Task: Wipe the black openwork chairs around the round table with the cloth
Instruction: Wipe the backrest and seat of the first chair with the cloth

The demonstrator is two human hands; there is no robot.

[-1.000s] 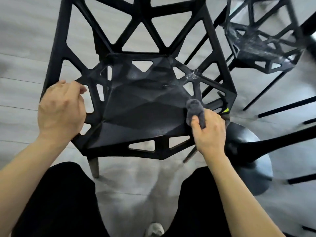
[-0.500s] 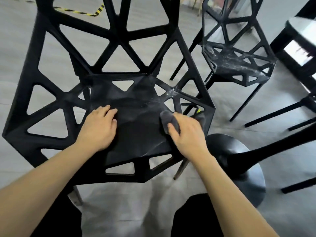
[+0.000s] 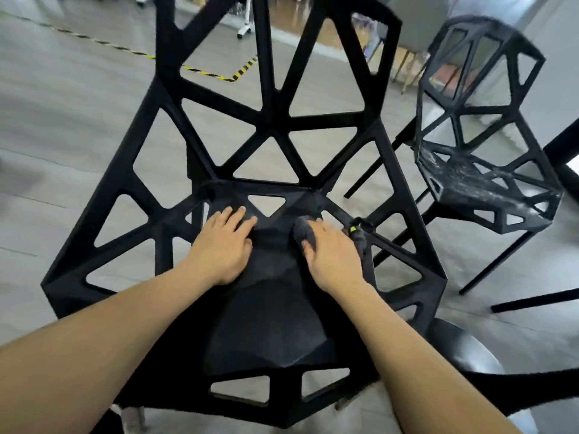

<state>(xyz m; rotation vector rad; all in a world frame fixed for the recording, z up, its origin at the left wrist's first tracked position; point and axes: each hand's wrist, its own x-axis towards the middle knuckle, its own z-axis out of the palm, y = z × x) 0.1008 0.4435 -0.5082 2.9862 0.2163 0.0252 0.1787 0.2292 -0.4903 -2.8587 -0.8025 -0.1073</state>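
Right hand presses grey cloth onto back of seat of near chair, fingers curled over bunched fabric, thumb pinching its side. Left hand lies flat on seat beside it, fingers spread, bracing. Second chair stands to right, well apart, seat streaked whitish, likely not yet wiped. Risks: cloth corner catching in triangular cutouts near right hand; small bunched cloth missing struts and edges; weight on both hands tipping or sliding chair on smooth floor.
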